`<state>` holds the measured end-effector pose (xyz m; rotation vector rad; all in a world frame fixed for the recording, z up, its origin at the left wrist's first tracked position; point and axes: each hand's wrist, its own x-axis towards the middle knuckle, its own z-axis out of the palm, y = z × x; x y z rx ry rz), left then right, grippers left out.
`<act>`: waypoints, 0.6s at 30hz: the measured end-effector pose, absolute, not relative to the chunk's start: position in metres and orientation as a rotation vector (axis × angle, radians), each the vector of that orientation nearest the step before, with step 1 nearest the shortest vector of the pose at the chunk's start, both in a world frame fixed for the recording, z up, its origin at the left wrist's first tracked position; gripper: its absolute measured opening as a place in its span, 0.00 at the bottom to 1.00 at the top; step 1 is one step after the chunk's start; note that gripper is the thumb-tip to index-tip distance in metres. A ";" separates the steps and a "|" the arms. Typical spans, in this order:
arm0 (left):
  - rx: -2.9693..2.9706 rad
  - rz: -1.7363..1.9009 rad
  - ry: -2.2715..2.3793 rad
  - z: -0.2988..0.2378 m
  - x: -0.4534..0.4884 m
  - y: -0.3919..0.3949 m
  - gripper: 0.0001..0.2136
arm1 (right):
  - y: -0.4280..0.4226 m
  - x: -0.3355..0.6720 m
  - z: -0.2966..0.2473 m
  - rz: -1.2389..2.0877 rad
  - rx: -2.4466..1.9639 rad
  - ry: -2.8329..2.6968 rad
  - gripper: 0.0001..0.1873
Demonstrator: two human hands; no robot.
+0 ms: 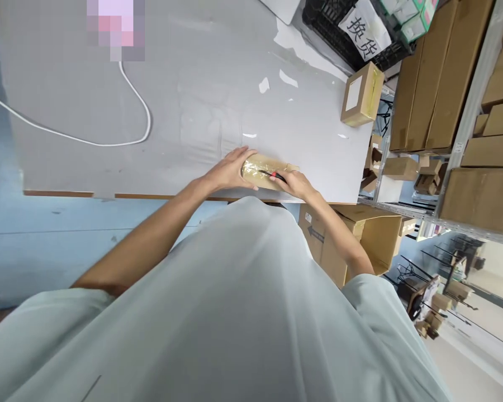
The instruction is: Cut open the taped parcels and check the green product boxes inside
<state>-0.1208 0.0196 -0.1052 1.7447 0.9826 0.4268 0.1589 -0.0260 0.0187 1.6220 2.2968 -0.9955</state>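
A small cardboard box [257, 180] with shiny clear tape along its top lies near the front edge of the table. My left hand [233, 168] grips the box's left end, with the thumb on the near side and the fingers on the far side. In my right hand [297, 183] is a small knife [279, 177] with a black and red handle. Its thin dark blade points left over the taped top; whether it cuts into the tape I cannot tell. The right fingers rest against the box's right part.
The grey table [184, 72] carries a white cable [109, 144], paper scraps [264, 85] and a taped box [362, 95]. A black crate [331, 28] stands at the back right. Below the edge is an open carton [381, 237]; shelves with cartons [482, 198] line the right.
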 end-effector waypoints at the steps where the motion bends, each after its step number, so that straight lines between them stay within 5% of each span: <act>1: 1.747 0.442 0.976 -0.104 -0.120 0.019 0.68 | -0.023 0.150 0.020 -0.954 1.581 2.280 0.29; 18: 1.694 0.525 1.029 -0.105 -0.111 0.007 0.65 | 0.013 0.104 0.034 -0.684 1.443 2.137 0.26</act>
